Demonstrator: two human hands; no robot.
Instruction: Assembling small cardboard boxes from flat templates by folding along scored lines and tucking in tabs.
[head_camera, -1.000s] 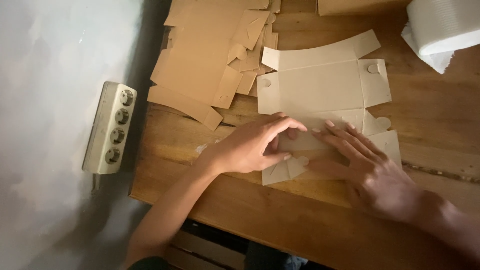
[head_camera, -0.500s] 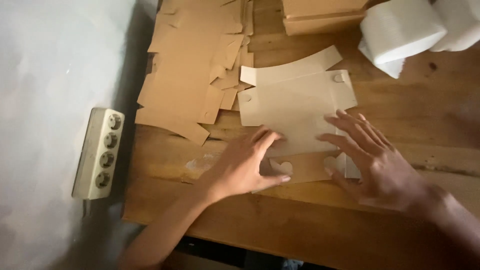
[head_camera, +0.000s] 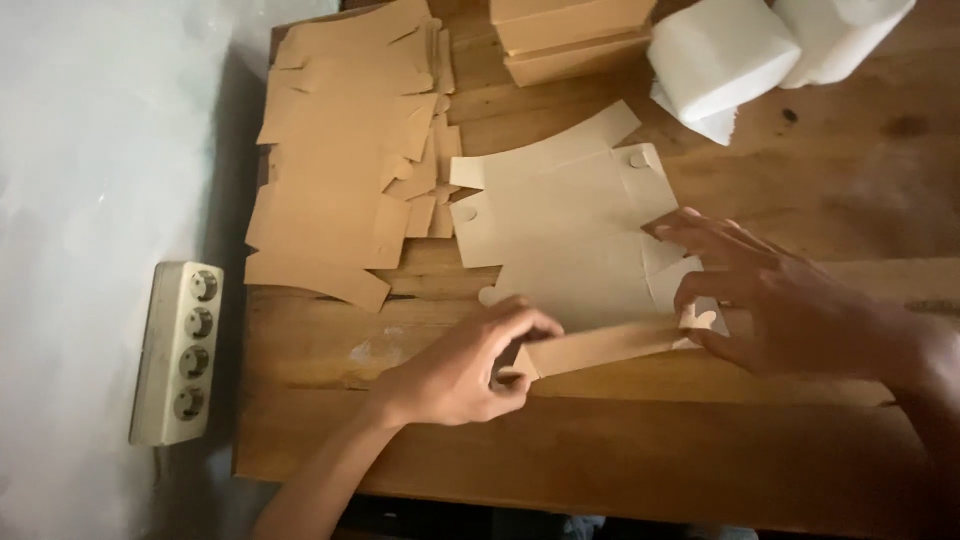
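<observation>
Our left hand (head_camera: 455, 375) pinching the near flap of the flat cardboard box blank (head_camera: 570, 235), our right hand (head_camera: 790, 310) gripping its other end, fold line running left-right, blank stretching toward the table's (head_camera: 620, 450) far edge, mid-table

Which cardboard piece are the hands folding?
The pale flat cardboard sheet lying alone in the middle of the table. The left hand and right hand lift its near flap. The brown pile beside it lies untouched.
</observation>
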